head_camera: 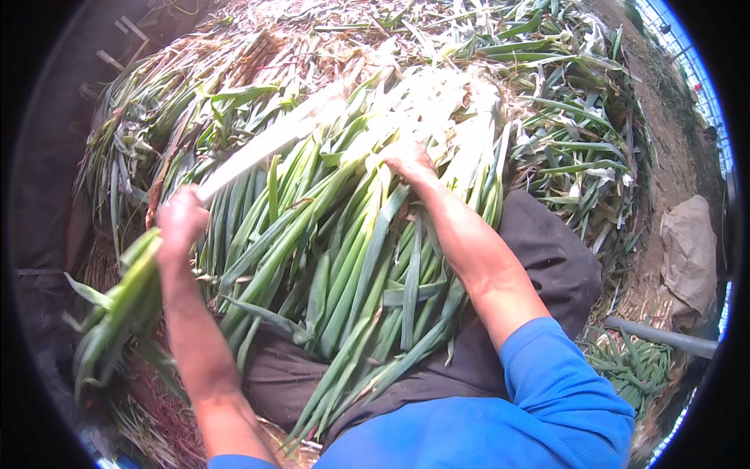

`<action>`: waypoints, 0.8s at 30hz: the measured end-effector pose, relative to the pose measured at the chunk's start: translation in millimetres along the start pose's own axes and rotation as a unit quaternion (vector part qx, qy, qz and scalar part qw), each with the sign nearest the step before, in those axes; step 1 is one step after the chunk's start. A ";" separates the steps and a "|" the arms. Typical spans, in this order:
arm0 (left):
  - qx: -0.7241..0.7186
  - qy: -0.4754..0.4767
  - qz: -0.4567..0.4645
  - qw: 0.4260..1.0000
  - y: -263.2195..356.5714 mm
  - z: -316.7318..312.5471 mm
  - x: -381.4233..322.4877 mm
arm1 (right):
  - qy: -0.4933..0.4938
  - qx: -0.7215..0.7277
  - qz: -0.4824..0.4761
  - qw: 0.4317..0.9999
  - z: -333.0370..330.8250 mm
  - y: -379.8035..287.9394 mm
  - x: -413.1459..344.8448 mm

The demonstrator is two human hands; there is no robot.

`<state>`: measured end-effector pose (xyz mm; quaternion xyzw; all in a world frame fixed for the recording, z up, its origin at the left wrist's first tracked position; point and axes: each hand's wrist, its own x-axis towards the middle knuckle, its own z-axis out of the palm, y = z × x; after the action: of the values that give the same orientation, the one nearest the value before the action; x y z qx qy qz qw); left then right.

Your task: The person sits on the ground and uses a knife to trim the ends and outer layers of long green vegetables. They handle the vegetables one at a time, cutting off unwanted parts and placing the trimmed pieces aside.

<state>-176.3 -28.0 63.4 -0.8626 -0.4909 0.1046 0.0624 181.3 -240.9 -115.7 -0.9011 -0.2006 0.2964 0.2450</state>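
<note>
My left hand point(183, 217) is closed around a long green onion, slightly blurred. Its white stalk point(258, 152) slants up and to the right from my fist, over the pile, and its green leaves point(120, 305) hang below the fist at the left. My right hand point(410, 161) reaches into the heap of green onions point(351, 258) before me, touching stalks near where green turns white. Glare and stalks hide its fingertips, so its grip is unclear. The heap's leaves drape towards me across my lap, while the white ends lie farther away in bright light.
Dry, brownish stalks point(252, 64) lie beyond the heap. Loose leaves and peelings point(580, 129) are piled at the right. A light-coloured sack point(690, 252) and a grey pipe point(662, 337) lie at the far right. My bent knee point(545, 246) is beside the heap, and dark sheeting point(47, 176) borders the left.
</note>
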 end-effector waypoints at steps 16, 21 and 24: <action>-0.369 -0.003 0.057 0.928 73.5 6.6 -3.8 | 0.051 0.251 -0.049 0.965 73.3 -17.2 51.6; -0.404 -0.001 0.056 0.913 69.4 -9.8 -12.7 | 0.011 0.222 -0.107 0.969 94.5 -30.4 60.0; -0.416 0.006 0.051 0.908 71.9 -16.5 -14.8 | 0.047 0.392 -0.096 0.914 92.4 -26.7 37.4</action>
<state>-119.7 -77.5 66.1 -0.8350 -0.4448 -0.1109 -0.3043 145.0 -170.7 -182.1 -0.7218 -0.1424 0.2838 0.6150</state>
